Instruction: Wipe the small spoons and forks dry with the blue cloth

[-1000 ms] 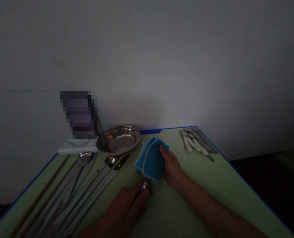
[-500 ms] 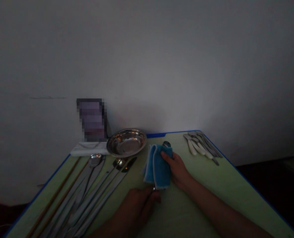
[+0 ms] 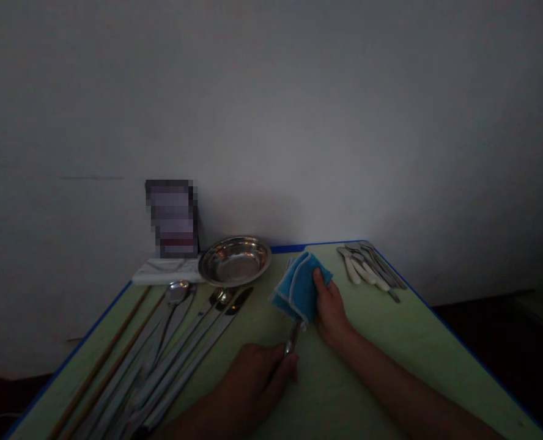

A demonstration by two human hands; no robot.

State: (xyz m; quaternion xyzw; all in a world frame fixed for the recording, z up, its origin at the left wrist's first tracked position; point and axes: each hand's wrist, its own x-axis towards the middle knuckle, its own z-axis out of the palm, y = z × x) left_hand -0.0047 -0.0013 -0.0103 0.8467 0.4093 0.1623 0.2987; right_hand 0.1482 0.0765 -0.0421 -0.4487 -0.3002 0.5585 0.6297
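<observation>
A folded blue cloth (image 3: 306, 287) with pale edging is pinched in my right hand (image 3: 331, 305), thumb on top, and wrapped around the far part of a spoon. The near end of the spoon's shiny handle (image 3: 292, 339) shows below the cloth. My left hand (image 3: 260, 373) is closed on that handle end. The spoon's bowl is now hidden by the cloth. To the left of my left hand lie several long-handled knives and spoons, among them a knife (image 3: 235, 311).
A shiny metal bowl (image 3: 235, 261) stands at the table's back edge. Chopsticks (image 3: 110, 351) lie at the left, near a white block (image 3: 166, 272) with a blurred upright screen (image 3: 174, 217) on it. Several forks and pale-handled pieces of cutlery (image 3: 370, 272) lie at the back right, before the wall.
My right hand has slid the cloth up and away along the spoon, baring more handle and covering the bowl, which stuck out before. My left hand has stayed nearly still.
</observation>
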